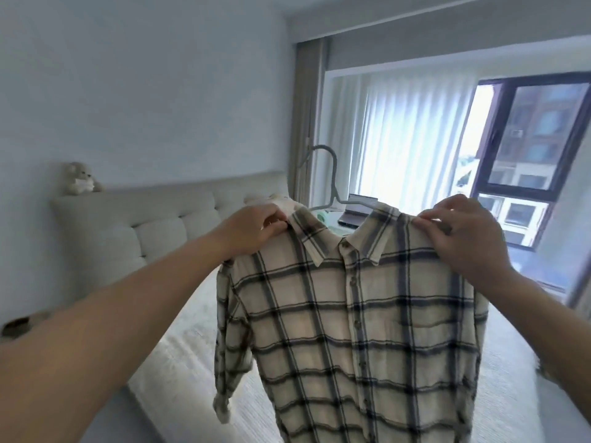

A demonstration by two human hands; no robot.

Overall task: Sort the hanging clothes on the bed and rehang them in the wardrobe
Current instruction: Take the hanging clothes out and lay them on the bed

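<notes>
A cream shirt with dark plaid lines (358, 330) hangs in the air in front of me, buttoned, on a pale grey hanger (332, 174) whose hook rises above the collar. My left hand (252, 231) pinches the shirt's left shoulder beside the collar. My right hand (463, 231) grips the right shoulder, fingers curled over the fabric. The shirt's lower part runs out of the frame. The bed (179, 362) lies below and behind the shirt. No wardrobe is in view.
A padded beige headboard (153, 225) stands against the left wall with a plush toy (80, 179) on its ledge. Behind the shirt is a desk with a laptop (355, 209). White curtains (406, 139) and a dark-framed window (537, 135) fill the right.
</notes>
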